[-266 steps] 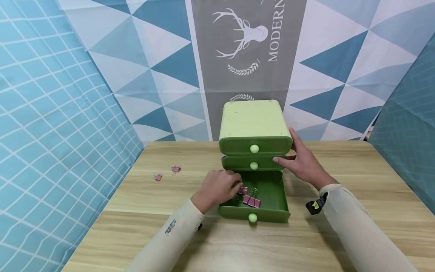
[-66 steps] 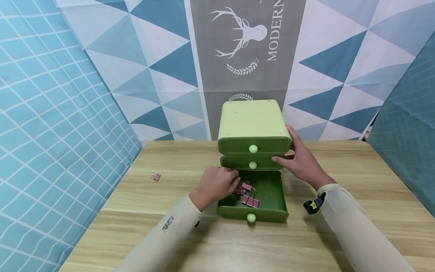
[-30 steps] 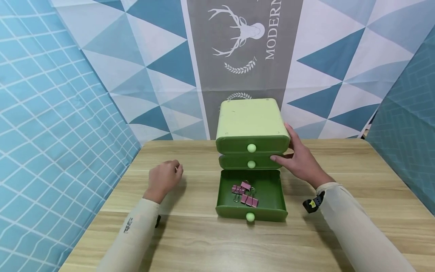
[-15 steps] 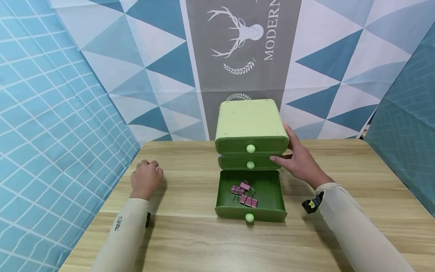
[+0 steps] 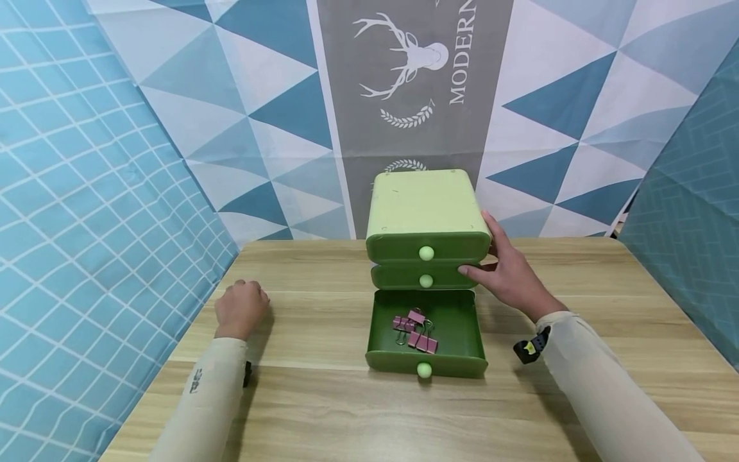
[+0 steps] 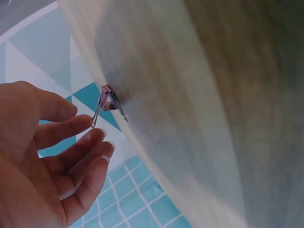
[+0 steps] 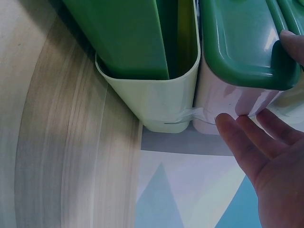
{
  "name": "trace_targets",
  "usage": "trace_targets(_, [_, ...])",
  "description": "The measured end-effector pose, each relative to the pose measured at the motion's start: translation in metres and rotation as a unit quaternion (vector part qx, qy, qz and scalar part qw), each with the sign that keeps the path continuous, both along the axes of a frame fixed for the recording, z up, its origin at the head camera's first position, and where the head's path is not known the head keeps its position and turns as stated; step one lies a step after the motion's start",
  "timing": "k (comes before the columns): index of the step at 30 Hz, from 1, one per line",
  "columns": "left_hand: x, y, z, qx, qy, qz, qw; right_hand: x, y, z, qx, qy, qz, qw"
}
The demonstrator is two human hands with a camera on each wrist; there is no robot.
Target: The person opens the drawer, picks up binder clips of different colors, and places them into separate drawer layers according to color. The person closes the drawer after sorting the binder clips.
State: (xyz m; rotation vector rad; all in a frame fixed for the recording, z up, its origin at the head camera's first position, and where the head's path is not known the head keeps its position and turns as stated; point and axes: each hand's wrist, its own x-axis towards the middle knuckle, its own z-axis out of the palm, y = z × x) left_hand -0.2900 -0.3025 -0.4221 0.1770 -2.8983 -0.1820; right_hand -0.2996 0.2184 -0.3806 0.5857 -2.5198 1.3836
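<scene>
My left hand (image 5: pixel 241 309) is low over the left of the table, its fingers loosely bent. In the left wrist view a pink binder clip (image 6: pixel 108 99) stands on the table; one wire handle reaches the fingertips (image 6: pixel 97 134), with no clear pinch. The head view hides that clip behind the hand. My right hand (image 5: pixel 510 276) rests against the right side of a green drawer unit (image 5: pixel 427 202), thumb on the middle drawer's front (image 5: pixel 398 277), fingers along the side wall. Pink binder clips (image 5: pixel 423 342) lie in the pulled-out bottom drawer (image 5: pixel 462 333).
The top drawer (image 5: pixel 398 247) is pushed in. A patterned cloth (image 5: pixel 277 96) hangs behind the table (image 5: pixel 346 410), and blue checked cloth (image 5: pixel 86 224) flanks it on the left.
My left hand has left the bottom drawer and moved left over the lone clip. Another clip from the table now lies in the drawer. My right hand has stayed on the unit.
</scene>
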Motion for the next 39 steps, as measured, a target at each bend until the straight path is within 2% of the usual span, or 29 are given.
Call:
trace_targets(8, [0.0,-0.002,0.003,0.008,-0.041,0.001,0.9991,0.001,0.001,-0.002,-0.001,-0.009,-0.003,1.0])
trace_targets(25, [0.004,-0.005,0.005,0.018,-0.064,0.025,0.9975,-0.001,0.0,-0.002,-0.003,-0.012,-0.004,0.9999])
trace_targets(27, [0.004,-0.007,0.006,0.026,-0.072,0.027,0.9967,0.006,-0.002,0.008,-0.001,-0.013,0.0,0.9999])
trace_targets(29, [0.003,-0.009,0.005,0.037,-0.077,0.029,0.9959,0.005,-0.002,0.009,-0.001,-0.009,0.003,1.0])
trace_targets(32, [0.003,-0.01,0.006,0.055,-0.087,0.031,0.9942,0.005,-0.001,0.008,-0.004,-0.009,0.005,0.9999])
trace_targets(34, [0.005,-0.01,0.007,0.065,-0.093,0.032,0.993,-0.001,0.001,0.0,-0.005,-0.01,0.003,0.9999])
trace_targets(39, [0.007,-0.006,0.011,0.083,-0.1,0.032,0.991,0.001,-0.002,0.002,-0.004,-0.021,-0.003,0.9998])
